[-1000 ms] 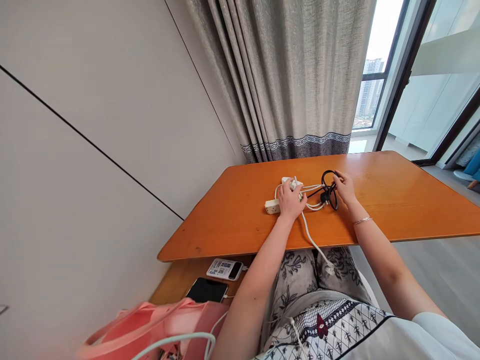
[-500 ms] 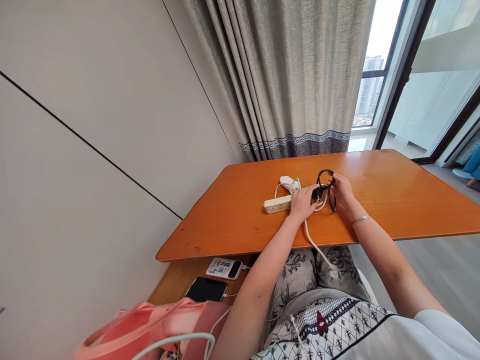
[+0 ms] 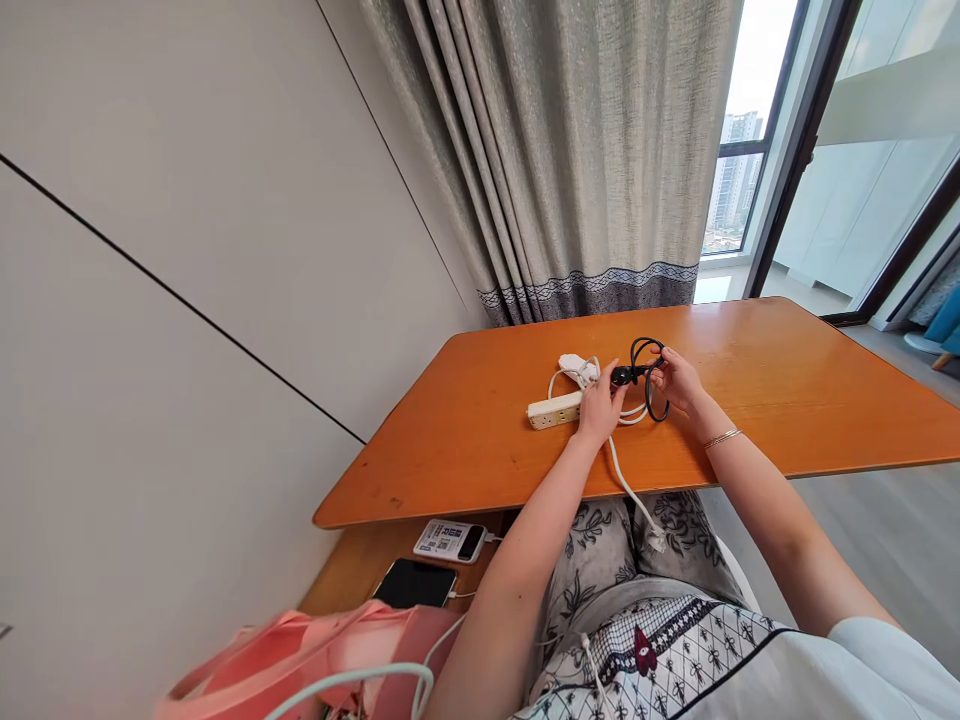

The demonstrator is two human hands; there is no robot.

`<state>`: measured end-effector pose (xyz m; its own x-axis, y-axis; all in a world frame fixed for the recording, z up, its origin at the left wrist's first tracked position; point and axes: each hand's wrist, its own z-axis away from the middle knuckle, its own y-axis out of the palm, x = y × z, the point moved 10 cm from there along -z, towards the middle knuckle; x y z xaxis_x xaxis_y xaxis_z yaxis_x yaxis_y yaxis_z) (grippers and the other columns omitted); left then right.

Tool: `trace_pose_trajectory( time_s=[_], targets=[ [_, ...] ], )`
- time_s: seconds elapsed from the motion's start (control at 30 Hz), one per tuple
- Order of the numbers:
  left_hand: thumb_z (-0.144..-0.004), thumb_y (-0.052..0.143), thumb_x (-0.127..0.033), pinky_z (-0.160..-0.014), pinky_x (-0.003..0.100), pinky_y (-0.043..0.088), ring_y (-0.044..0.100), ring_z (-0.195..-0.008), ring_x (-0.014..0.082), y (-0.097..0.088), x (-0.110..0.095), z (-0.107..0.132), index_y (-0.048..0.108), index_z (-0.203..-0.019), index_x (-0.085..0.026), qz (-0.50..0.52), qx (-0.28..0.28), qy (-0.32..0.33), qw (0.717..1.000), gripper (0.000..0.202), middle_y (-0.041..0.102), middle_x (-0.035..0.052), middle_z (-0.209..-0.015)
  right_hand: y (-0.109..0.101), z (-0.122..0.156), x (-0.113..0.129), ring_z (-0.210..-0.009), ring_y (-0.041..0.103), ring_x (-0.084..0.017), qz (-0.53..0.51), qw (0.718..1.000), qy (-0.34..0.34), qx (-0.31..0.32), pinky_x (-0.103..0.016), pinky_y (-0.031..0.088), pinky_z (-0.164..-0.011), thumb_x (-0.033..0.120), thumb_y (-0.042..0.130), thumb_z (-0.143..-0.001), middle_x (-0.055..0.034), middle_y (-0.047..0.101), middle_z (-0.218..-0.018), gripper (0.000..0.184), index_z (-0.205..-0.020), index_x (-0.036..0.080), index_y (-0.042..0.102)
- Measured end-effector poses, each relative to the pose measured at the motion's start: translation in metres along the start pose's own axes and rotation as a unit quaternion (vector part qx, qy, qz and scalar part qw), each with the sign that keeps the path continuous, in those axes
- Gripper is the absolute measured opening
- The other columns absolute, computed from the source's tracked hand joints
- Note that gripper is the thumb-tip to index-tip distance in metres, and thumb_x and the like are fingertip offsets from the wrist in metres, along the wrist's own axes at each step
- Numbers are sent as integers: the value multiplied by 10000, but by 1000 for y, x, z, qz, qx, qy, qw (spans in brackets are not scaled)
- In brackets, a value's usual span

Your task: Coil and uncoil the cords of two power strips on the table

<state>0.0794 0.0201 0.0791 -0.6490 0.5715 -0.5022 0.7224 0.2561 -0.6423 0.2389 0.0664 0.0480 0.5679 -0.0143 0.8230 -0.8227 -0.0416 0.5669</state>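
Note:
A black power cord hangs in loops between my hands above the orange-brown table. My left hand is closed on the black plug at one end of it. With its fingers pinched, my right hand holds the looped part of the cord. Just left of and partly behind my left hand lies a cream power strip. A white plug or adapter with white cord rests behind the strip. The strip's white cable runs over the near table edge, and its plug hangs by my lap.
The table has its near edge close to my lap. Below its left side, a white power bank and a black phone lie on a lower surface, near a pink bag. A curtain hangs behind.
The black plug has turned in my left hand and shifted slightly left, its prongs no longer facing me. My right hand stays on the loops, moved a little left.

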Motion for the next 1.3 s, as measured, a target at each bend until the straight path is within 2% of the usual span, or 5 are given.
trace_pose_trajectory(
  time_s=[0.33,0.6,0.83,0.97,1.3],
  targets=[
    [-899,649,-305,-1013,454,489,711,-1001,248,11,12,1,194,-1564,-120,68,-25,-18,997,827,738,147,-1054,21,9,1,-625,680,-140,-19,999,-30,41,-242,590,-563,362,719,-825,13,671,-724,171,-879,245,608],
    [-907,571,-216,-817,343,550,710,-820,183,6,15,1,25,-1571,-121,133,-55,-36,989,864,755,59,-904,7,6,13,-588,619,-101,18,993,-120,-14,-203,528,-526,439,744,-780,34,607,-723,256,-911,238,654],
    [-872,532,-147,-921,400,494,694,-886,212,-3,6,-1,590,-1212,-203,44,-36,-19,998,349,759,49,-929,-6,2,24,-464,440,-76,43,987,-148,-40,-212,417,-440,528,681,-813,53,514,-622,353,-963,209,696],
    [-850,506,-118,-891,379,490,667,-896,216,-5,-1,-1,647,-926,-213,-12,-15,9,1000,186,726,42,-912,-11,-2,23,-383,295,-67,35,993,-109,-26,-196,303,-350,553,644,-850,87,344,-515,365,-965,209,692],
    [-871,478,-105,-949,370,468,661,-994,199,-2,-11,1,632,-1206,-196,-3,10,64,998,379,717,70,-1110,-25,-3,45,-376,247,-71,14,993,-118,-27,-208,298,-363,514,646,-844,99,312,-497,337,-996,217,693]
  ],
)
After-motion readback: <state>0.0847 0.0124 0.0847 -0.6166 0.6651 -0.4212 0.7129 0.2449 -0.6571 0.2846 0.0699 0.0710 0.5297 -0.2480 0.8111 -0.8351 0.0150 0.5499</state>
